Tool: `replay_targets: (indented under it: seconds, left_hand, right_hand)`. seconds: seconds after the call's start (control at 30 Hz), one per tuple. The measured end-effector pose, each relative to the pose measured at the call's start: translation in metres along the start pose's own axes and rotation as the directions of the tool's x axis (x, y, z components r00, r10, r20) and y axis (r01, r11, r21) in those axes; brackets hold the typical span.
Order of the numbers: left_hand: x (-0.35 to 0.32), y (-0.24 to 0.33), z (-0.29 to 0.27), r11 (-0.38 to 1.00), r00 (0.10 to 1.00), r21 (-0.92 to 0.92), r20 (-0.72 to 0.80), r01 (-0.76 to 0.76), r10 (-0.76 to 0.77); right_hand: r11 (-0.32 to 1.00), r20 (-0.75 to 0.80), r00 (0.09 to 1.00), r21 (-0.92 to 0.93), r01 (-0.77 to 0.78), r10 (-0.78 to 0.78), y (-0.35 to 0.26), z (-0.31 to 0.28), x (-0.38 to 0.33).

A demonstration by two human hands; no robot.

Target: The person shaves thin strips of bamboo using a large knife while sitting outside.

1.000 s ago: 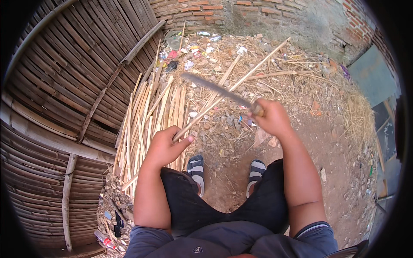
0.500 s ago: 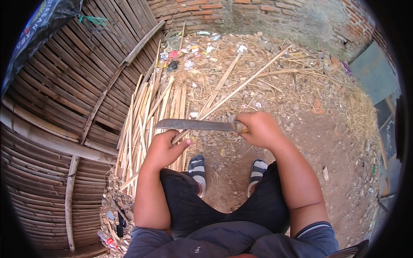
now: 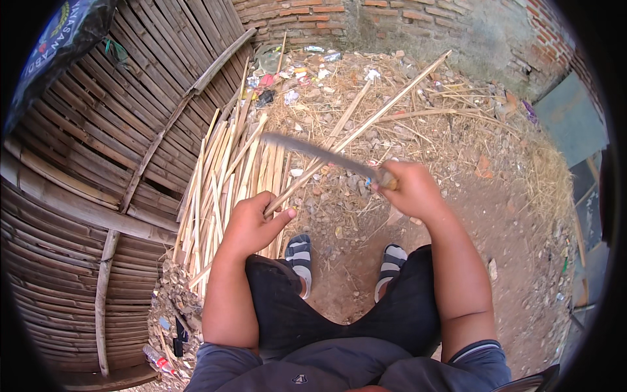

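Bamboo strip (image 3: 375,117) slanted outward over straw-strewn ground (image 3: 457,147) while I had the fingers of the left hand (image 3: 251,222) grip its near end, apparently for steadiness, and those of the right hand (image 3: 411,187) clasp the knife (image 3: 346,163) by its handle, presumably for control.

Left hand (image 3: 253,223) and right hand (image 3: 413,188) both gripping, well apart

I see the person's two bare forearms (image 3: 230,287) stretched forward, the right one angled inward. The left hand is curled closed, its thumb (image 3: 285,217) sticking out to the right. The right hand is clenched in a fist, a little farther forward than the left. Below, the legs (image 3: 281,300) are spread, knees (image 3: 423,258) bent.
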State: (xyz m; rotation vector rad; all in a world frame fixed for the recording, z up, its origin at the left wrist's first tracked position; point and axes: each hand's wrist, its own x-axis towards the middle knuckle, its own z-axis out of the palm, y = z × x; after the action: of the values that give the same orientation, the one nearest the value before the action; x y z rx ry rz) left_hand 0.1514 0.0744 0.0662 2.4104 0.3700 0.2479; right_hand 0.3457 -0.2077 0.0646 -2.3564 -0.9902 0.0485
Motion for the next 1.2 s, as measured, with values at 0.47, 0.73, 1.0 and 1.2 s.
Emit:
replay_targets:
  seconds: [0.47, 0.73, 1.0, 1.2]
  left_hand:
    - [-0.002, 0.003, -0.005, 1.0, 1.0, -0.01, 0.006, 0.018, -0.018]
    - [-0.001, 0.002, 0.002, 0.997, 1.0, 0.071, -0.012, -0.011, 0.012]
    - [-0.003, 0.003, -0.001, 0.999, 0.997, 0.028, -0.063, -0.032, 0.033]
    - [-0.001, 0.003, 0.001, 1.0, 0.999, -0.005, -0.039, -0.017, 0.017]
  right_hand:
    - [0.942, -0.364, 0.873, 0.207, -0.265, 0.326, 0.064, -0.018, 0.013]
    - [0.993, 0.036, 0.994, -0.069, 0.101, -0.099, -0.005, 0.011, 0.001]
    - [0.996, -0.09, 0.993, 0.059, -0.073, 0.078, 0.023, -0.006, 0.012]
    - [0.952, -0.27, 0.918, 0.174, -0.251, 0.291, 0.055, -0.015, 0.014]
